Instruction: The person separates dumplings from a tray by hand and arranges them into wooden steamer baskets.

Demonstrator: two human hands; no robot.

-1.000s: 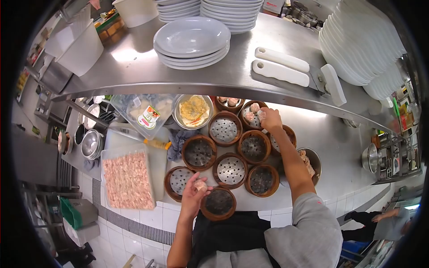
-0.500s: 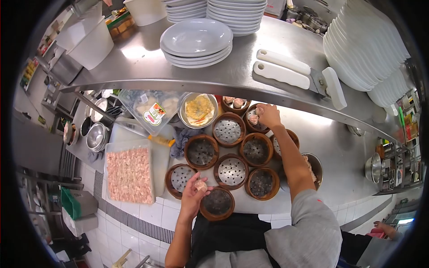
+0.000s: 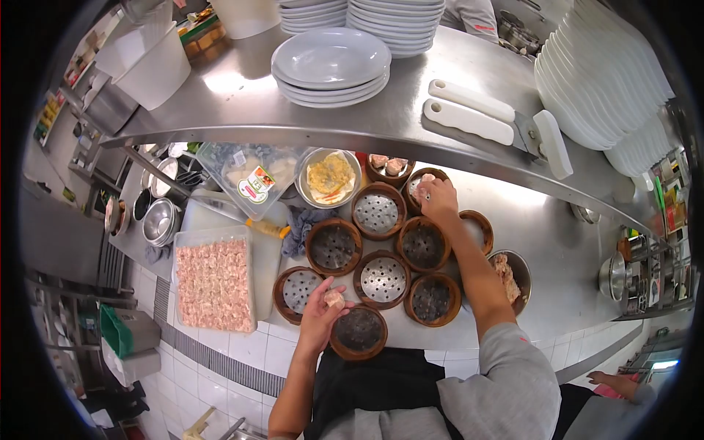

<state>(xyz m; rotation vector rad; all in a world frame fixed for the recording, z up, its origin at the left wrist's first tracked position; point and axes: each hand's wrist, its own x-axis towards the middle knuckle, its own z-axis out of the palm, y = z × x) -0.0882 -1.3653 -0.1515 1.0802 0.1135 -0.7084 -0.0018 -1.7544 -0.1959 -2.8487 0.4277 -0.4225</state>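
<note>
My left hand (image 3: 317,317) is closed around a small pale-pink meat dumpling (image 3: 334,299), above the near steamer baskets. Farther off, my right hand (image 3: 438,202) reaches into a round wooden steamer basket (image 3: 442,174), its fingertips pinched on a dumpling (image 3: 418,193) that they partly cover. Another dumpling (image 3: 427,178) sits beside them in that basket. Several steamer baskets with perforated metal bottoms, such as the middle one (image 3: 382,280), stand between my hands. Behind them, a basket (image 3: 391,178) holds more dumplings.
At left lies a clear tray (image 3: 251,297) packed with rows of dumplings. A metal bowl (image 3: 523,273) with meat filling stands under my right forearm. A steel shelf (image 3: 242,121) overhangs the far side, bearing plates (image 3: 330,59) and white-handled tools (image 3: 469,121).
My right hand has shifted slightly toward me and left within the same basket. The left hand still holds its dumpling, raised a little. A person's grey sleeve has appeared beyond the shelf.
</note>
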